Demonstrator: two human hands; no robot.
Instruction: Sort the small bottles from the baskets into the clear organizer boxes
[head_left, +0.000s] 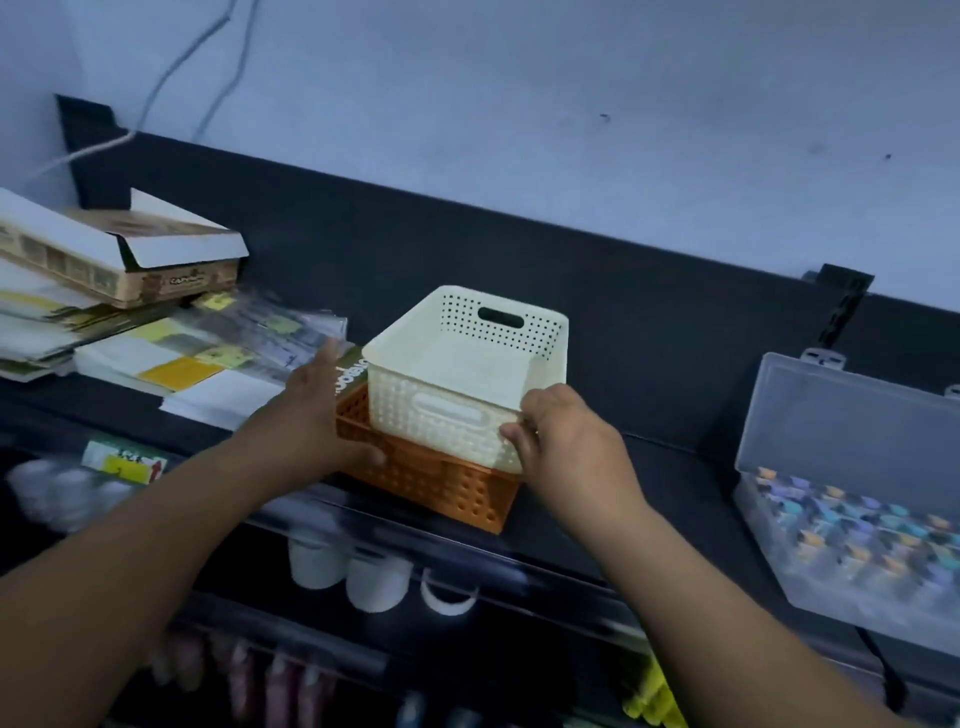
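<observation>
Both forearms come up from the bottom edge toward a black shelf (654, 467). My left hand (317, 415) grasps the left end of the orange basket (431, 480), with the thumb across its front wall and the fingers running up its side. My right hand (566, 447) is curled on the near right corner of the cream basket (467, 364) and pinches its rim. The cream basket sits nested inside the orange one and stands proud of it. The orange basket's near corner lies at the shelf's front edge. Behind the pair a strip of bare shelf runs to the dark back panel (571, 249). To the right there is open shelf between the baskets and the clear organizer box (779, 545), well apart. Its lid (841, 415) is raised and leans back. Small bottles (857, 525) with coloured caps stand in rows inside; the blur hides their count. On the left the room is tight: stacked papers and plastic sleeves (197, 358) lie just beside my left fingertips, and I cannot tell whether they touch. A cardboard box (119, 254) lies on top of that stack. White cups (317, 566) hang under the shelf edge, below the baskets. A cable (176, 73) runs down the wall at upper left.
</observation>
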